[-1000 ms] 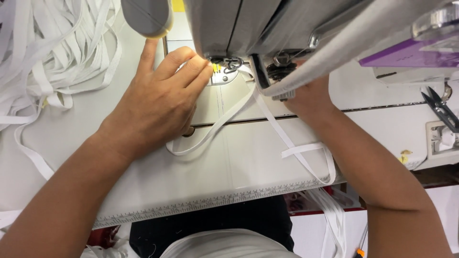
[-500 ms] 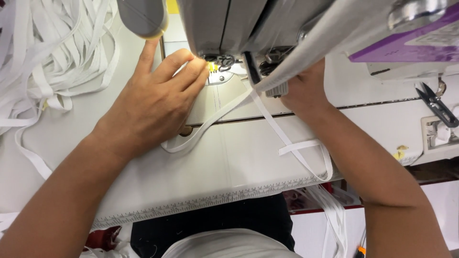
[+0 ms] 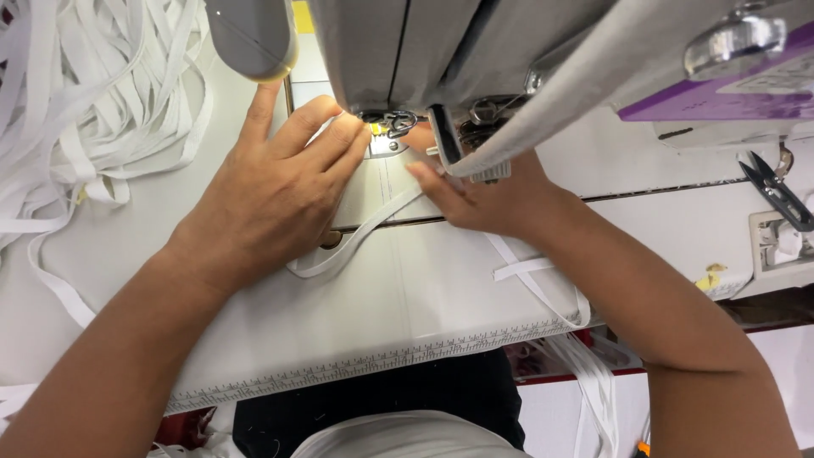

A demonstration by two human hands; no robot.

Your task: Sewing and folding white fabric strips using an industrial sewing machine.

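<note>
White tape (image 3: 360, 242) runs flat over the bench (image 3: 254, 339) toward the presser foot (image 3: 392, 125) of the sewing machine (image 3: 441, 51), and we take that foot as our landmark. In the head view, our left hand (image 3: 271, 199) lies palm down just left of the foot, fingers spread and pressing the tape onto the metal plate (image 3: 373, 182), the fingertips almost at the foot. It is open and flat, pinning rather than gripping. Our right hand (image 3: 483, 199) sits just right of the foot, partly under the machine head; its fingers lie along the tape, but whether they pinch it or only rest on it we cannot tell.

Compared with half a second ago, the right hand has slid leftward, out from under the machine and closer to the foot, and the loop of tape below the foot has drawn in a little. The left hand has hardly moved. We judge that the tape is being lined up or fed under the foot.

Farther left of the foot a loose heap of the same white tape (image 3: 93, 110) covers the bench. Below and right of the foot more tape hangs over the bench edge, which carries a printed ruler. Far right of the foot lie small black snips (image 3: 776, 191).
</note>
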